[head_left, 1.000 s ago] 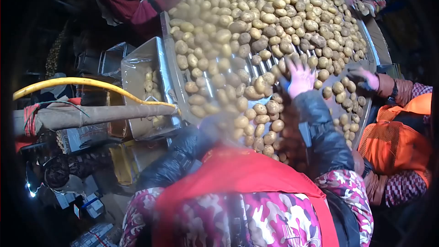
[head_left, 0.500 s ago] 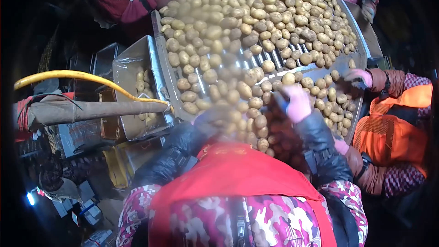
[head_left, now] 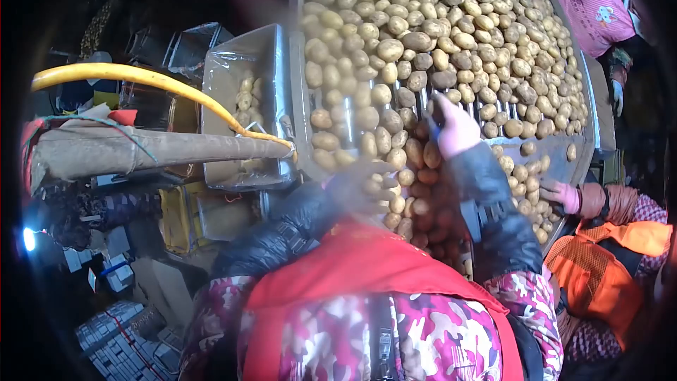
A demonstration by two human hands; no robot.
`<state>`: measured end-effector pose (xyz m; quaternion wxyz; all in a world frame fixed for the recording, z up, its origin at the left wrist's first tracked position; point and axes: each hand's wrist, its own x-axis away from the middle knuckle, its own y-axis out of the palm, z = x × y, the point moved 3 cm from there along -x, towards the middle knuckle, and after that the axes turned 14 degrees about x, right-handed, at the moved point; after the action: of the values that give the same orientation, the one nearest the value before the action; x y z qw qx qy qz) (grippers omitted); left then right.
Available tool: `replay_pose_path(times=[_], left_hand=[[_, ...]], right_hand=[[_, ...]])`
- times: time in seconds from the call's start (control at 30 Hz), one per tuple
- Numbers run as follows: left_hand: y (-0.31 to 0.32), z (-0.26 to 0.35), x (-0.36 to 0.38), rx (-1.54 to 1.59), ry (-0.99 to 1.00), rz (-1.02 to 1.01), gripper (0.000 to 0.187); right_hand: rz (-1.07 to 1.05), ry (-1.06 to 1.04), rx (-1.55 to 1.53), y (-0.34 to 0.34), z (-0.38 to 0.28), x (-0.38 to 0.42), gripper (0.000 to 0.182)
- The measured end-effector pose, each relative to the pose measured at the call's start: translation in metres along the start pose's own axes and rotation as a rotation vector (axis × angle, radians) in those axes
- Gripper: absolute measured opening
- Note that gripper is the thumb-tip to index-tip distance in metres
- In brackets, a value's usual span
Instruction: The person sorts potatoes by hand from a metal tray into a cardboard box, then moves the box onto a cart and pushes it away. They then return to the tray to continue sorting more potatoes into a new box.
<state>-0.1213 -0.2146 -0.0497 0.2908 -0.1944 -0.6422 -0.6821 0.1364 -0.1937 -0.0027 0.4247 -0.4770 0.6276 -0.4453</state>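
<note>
Many potatoes (head_left: 458,35) lie spread over a metal roller table (head_left: 451,142) in front of me. My right hand (head_left: 455,127), in a pink glove with dark fingertips, reaches over the potatoes near the exposed rollers. Its fingers point forward, close to a darker potato, and whether they grip anything is unclear. My left hand (head_left: 358,185) is low over the potatoes at the near left. It is blurred, its fingers look spread, and nothing shows held in it. Between my hands, potatoes lie in reddish shadow.
Left of the table stands a plastic-lined box (head_left: 215,109) with potatoes. A yellow hose (head_left: 141,77) and a wrapped pole (head_left: 141,154) cross the left side. A co-worker's orange vest (head_left: 599,268) and gloved hand (head_left: 560,194) are at the right; other people stand at the far edge.
The view has shifted, so the table sits farther right. My right hand has moved forward towards the rollers. My left hand has come out to the right over the potatoes.
</note>
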Motion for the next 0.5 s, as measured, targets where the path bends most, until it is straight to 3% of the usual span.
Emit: replay_pose_path(times=[0.03,0.07,0.1,0.17,0.27,0.3,0.33,0.37,0.4,0.43,0.5], left_hand=[[0.008,0.002,0.003,0.067,-0.005,0.030,0.049],[0.017,0.005,0.008,0.133,-0.013,0.062,0.050],[0.014,0.004,0.007,0.148,-0.010,0.077,0.051],[-0.003,-0.002,-0.001,0.126,0.004,0.090,0.051],[-0.025,-0.002,-0.010,0.035,0.063,-0.040,0.047],[-0.026,0.000,-0.009,0.008,0.087,-0.102,0.045],[-0.027,0.001,-0.008,-0.064,0.135,-0.102,0.049],[-0.027,0.001,-0.006,-0.138,0.180,-0.101,0.053],[-0.027,0.001,-0.004,-0.213,0.221,-0.100,0.059],[-0.031,-0.001,-0.005,-0.051,0.172,-0.070,0.061],[-0.039,-0.005,-0.009,0.273,0.073,-0.018,0.066]], right_hand=[[0.141,-0.128,-0.096,-0.022,-0.022,0.012,0.027],[-0.033,-0.223,-0.227,-0.039,-0.040,0.017,0.031],[-0.145,-0.375,-0.150,-0.044,-0.053,0.024,0.033],[-0.185,-0.443,-0.119,-0.037,-0.063,0.018,0.048],[0.111,-0.309,-0.013,-0.005,-0.061,-0.044,0.039],[0.107,-0.315,-0.001,-0.006,-0.070,-0.068,0.038],[0.092,-0.373,0.001,-0.002,-0.077,-0.089,0.041],[-0.209,-0.291,0.170,-0.001,-0.091,-0.109,0.045],[-0.164,-0.300,0.190,0.014,-0.095,-0.118,0.046],[-0.114,-0.306,0.214,0.017,-0.104,-0.121,0.046],[-0.301,-0.209,0.146,0.020,-0.103,-0.117,0.044]])
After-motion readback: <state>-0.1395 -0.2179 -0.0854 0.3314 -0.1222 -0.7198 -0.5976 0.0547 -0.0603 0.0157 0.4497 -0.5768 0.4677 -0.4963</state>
